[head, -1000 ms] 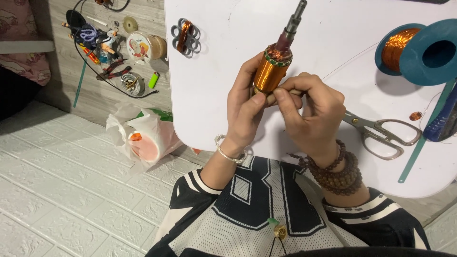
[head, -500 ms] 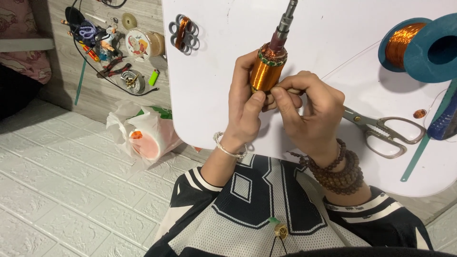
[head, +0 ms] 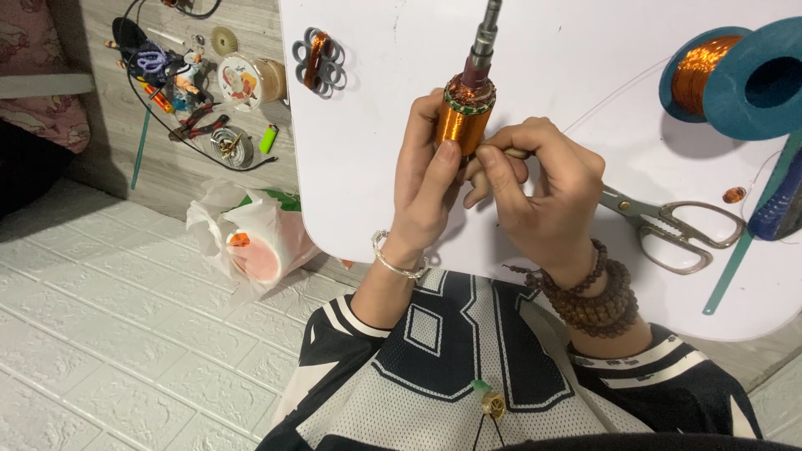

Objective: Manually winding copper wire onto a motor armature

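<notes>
Above a smooth white table [head: 376, 184] with rounded corners, the left hand [head: 426, 188] is wrapped around a motor armature [head: 464, 121], a cylinder wound in glossy orange-copper wire, with a ring of green and white at its upper end and a dull grey metal shaft rising from it. The thumb of that hand lies flat along the winding, and the armature stands almost upright, held just over the table's middle. The right hand [head: 543, 188] is pinched together at thumb and forefinger against the lower edge of the winding; whether it grips anything there is too small to tell. A thin silver bangle circles the left wrist, and several strands of brown wooden beads wrap the right. Just beside the right hand lie steel scissors [head: 668, 230] with bare looped handles. Farther right sits a teal plastic spool [head: 735, 79] carrying shiny copper wire, with a fine strand trailing across the table. Near the table's far left edge rests a small grey plastic piece [head: 317, 63] of linked rings around an orange-brown core. On the wooden floor to the left lie scattered tools, a round tin and a green lighter [head: 267, 138], and a crumpled white plastic bag [head: 251, 242].
</notes>
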